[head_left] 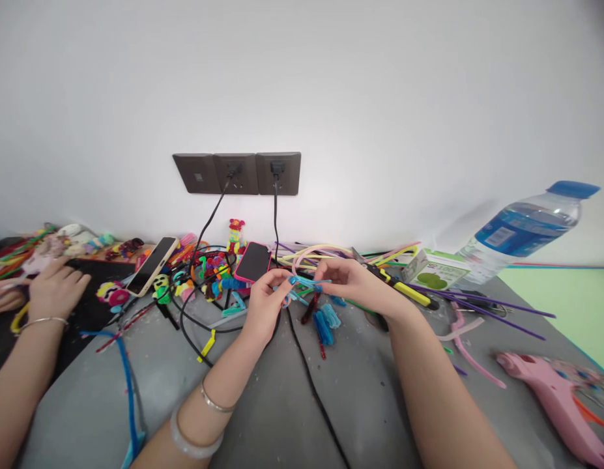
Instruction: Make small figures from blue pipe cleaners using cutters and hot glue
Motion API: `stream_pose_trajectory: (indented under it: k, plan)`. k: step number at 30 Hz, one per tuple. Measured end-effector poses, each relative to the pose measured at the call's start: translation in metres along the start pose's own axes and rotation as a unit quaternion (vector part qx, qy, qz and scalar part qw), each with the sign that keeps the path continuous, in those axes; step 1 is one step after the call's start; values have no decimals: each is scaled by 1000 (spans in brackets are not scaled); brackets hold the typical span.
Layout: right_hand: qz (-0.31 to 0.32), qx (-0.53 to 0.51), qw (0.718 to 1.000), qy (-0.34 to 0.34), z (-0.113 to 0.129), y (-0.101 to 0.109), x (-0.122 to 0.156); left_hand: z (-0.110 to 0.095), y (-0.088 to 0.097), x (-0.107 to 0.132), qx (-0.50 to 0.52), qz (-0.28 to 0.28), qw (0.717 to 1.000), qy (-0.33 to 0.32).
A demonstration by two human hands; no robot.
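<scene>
Above the middle of the grey table, my left hand point(268, 301) pinches one end of a light blue pipe cleaner point(309, 282). Facing it, my right hand point(348, 281) has its thumb and forefinger closed on the other end. The short strip spans the small gap between my fingertips. Just below my right hand lie folded blue pipe cleaner pieces point(325, 326) and a dark red one point(310, 309). A phone in a pink case point(253, 262) rests behind my left hand.
Black cables point(306, 371) run from the wall sockets point(237, 174) across the table. On the right are a yellow cutter point(409, 292), a tissue box point(434, 270), a water bottle point(526, 228) and a pink glue gun point(550, 397). Another person's hand point(57, 293) is at the left, near pipe cleaner figures point(111, 293).
</scene>
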State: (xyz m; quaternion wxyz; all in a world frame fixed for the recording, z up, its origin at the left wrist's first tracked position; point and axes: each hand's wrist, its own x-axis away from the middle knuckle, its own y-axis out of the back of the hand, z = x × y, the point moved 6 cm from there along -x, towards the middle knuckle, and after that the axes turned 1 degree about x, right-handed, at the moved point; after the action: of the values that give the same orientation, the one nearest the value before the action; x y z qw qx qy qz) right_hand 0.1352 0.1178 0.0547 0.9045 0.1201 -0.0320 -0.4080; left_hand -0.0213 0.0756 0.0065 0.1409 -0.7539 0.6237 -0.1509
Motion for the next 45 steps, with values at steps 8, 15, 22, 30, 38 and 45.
stream_pose_trajectory:
  k: [8, 15, 22, 30, 38, 45]
  plan:
    - [-10, -13, 999, 36, 4, 1, -1, -1, -1, 2, 38, -18, 999, 28]
    - [13, -3, 999, 34, 4, -1, 0, -3, -4, 4, 43, -23, 998, 41]
    - [21, -2, 999, 31, 3, -1, 1, -4, -4, 3, 39, -11, 998, 45]
    - [16, -6, 999, 31, 5, -1, 1, -5, -5, 3, 40, -10, 998, 45]
    - [32, -1, 999, 31, 7, -3, 3, -4, -5, 3, 37, -2, 998, 51]
    - [74, -9, 997, 28, 7, -9, 4, -1, -6, 4, 34, 14, 998, 55]
